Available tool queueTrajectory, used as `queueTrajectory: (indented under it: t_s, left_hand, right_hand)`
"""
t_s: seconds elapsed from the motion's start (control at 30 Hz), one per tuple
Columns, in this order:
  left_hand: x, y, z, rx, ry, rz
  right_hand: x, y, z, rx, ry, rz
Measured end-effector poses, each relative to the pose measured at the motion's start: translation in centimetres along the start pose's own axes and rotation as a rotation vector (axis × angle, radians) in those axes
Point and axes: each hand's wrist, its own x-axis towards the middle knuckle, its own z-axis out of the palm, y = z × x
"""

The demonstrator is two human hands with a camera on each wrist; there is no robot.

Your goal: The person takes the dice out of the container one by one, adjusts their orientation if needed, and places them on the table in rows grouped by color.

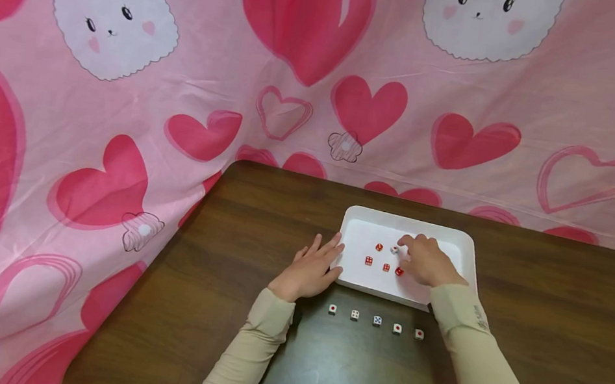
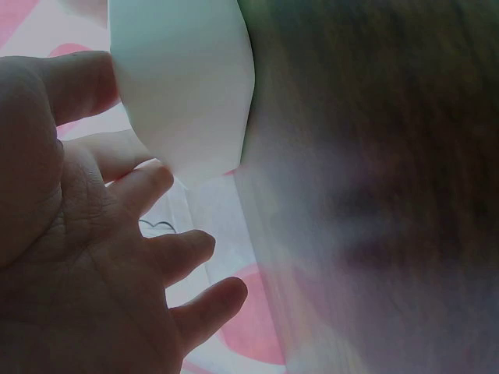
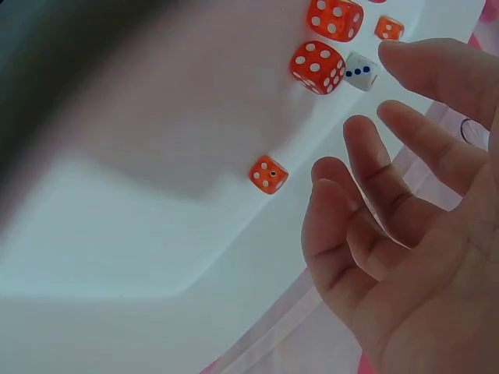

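A white tray [image 1: 411, 293] lies on the table, with several red dice [image 1: 368, 261] and one white die [image 1: 394, 250] inside it. Over the tray, my right hand [image 1: 429, 261] reaches down beside the white die. In the right wrist view, the thumb and forefinger of the right hand [image 3: 437, 210] are apart, near the white die [image 3: 361, 72], and do not grip it. My left hand [image 1: 311, 268] touches the tray's left end with fingers spread. In the left wrist view, its thumb and a fingertip meet the tray wall [image 2: 187, 86].
In front of the tray, several white dice [image 1: 377, 320] stand in a row on the dark wooden table [image 1: 351, 382]. A pink cloth [image 1: 295, 111] printed with hearts and rabbits hangs behind the table and along its left side.
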Motion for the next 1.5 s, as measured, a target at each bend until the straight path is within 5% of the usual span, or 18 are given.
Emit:
queueTrajectory:
  t_s: [0.93, 1.5]
  left_hand:
    - [0.0, -0.1, 0.3, 0.003, 0.001, 0.005]
    - [-0.1, 0.0, 0.2, 0.009, 0.002, 0.001]
  right_hand:
    - [0.1, -0.9, 0.8, -0.050, 0.026, -0.016]
    - [0.5, -1.5, 1.7, -0.050, 0.038, 0.082]
